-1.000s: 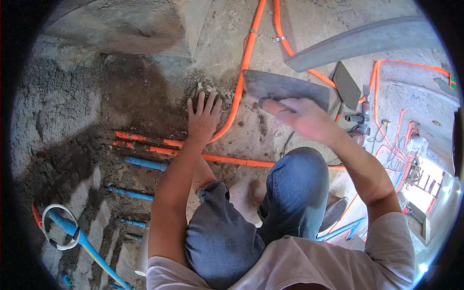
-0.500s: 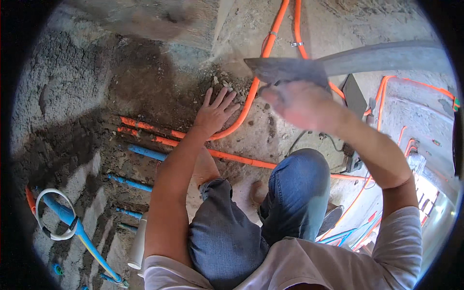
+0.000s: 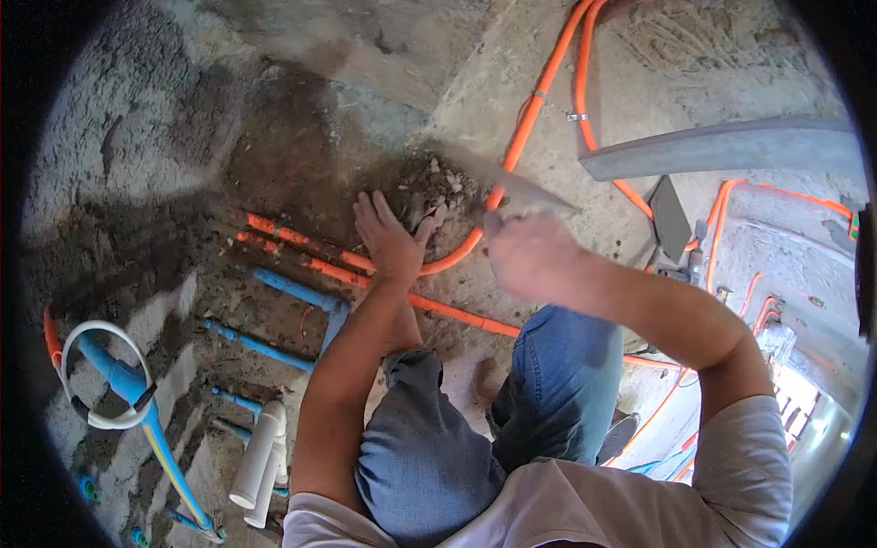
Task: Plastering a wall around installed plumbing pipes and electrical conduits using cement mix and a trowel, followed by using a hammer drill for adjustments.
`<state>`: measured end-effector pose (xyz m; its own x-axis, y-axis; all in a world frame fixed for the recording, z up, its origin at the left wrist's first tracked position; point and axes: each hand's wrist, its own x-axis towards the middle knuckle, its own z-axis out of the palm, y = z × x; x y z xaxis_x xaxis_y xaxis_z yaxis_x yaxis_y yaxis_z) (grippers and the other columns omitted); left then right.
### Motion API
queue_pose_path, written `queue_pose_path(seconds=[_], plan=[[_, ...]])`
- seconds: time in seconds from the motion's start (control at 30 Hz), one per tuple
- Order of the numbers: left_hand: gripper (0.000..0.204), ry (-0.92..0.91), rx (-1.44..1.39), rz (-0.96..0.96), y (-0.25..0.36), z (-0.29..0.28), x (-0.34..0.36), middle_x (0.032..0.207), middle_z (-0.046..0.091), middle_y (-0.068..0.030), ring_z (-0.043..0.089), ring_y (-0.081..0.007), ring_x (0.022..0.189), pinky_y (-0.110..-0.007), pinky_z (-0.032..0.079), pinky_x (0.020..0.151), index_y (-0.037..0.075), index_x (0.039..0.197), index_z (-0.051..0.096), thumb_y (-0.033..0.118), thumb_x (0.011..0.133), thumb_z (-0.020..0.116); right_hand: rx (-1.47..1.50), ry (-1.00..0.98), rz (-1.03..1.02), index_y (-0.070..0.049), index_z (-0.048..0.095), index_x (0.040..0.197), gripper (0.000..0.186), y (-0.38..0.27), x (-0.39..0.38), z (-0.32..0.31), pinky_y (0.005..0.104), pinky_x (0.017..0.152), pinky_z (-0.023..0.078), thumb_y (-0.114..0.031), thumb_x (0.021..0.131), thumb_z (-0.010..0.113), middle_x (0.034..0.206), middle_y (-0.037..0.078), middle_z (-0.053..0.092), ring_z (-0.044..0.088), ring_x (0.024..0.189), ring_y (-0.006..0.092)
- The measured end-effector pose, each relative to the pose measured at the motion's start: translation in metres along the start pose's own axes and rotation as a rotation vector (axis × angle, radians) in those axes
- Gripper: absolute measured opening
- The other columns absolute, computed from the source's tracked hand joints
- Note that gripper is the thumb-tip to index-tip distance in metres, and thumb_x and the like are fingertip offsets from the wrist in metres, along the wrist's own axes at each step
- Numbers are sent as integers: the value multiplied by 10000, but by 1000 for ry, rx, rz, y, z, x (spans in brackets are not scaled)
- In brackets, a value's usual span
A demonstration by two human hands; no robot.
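One rubble heap point(image 3: 445, 180) lies up-right of the nearer, splayed left hand point(image 3: 393, 245); the right hand point(image 3: 532, 254) grips a trowel point(image 3: 534, 193) slanting down rightward.

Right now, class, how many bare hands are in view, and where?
2: the left hand, spread beside the rubble, and the right hand, farther right, holding the flat trowel. No other hand shows.

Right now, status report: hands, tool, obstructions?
Left fingers spread beside loose grey rubble. Right fingers gripping flat grey trowel, motion-blurred. Possibly in the way: curved orange pipe behind trowel.
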<state>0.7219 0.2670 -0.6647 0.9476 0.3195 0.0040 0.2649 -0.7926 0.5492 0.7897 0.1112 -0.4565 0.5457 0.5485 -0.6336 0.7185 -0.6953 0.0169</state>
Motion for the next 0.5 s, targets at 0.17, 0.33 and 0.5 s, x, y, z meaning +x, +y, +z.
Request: queue_pose_path(seconds=[0.17,0.33,0.5], plan=[[890,-133,-47,118,-5,8,-4,1454,219,-280,168,-465,1357,-569,171,1094,-48,1396,235,453,795,660,96,-141,-100,44,518,1168,404,6,-30,-12,415,604,532,-141,809,496,797,135,672,672,715,288],[725,-55,-218,75,-14,4,2,1430,273,-286,239,-454,1334,-533,206,1094,-77,1374,261,317,863,592,347,276,-10,-157,532,1224,347,51,-49,-13,440,683,539,-293,913,459,1014,147,644,661,779,317],[691,-55,-178,55,-18,1,8,1420,291,-283,252,-446,1329,-513,224,1093,-87,1358,284,313,875,575,407,374,-94,-206,597,1137,280,92,-29,-34,455,781,512,-322,916,468,1098,150,620,643,867,337]])
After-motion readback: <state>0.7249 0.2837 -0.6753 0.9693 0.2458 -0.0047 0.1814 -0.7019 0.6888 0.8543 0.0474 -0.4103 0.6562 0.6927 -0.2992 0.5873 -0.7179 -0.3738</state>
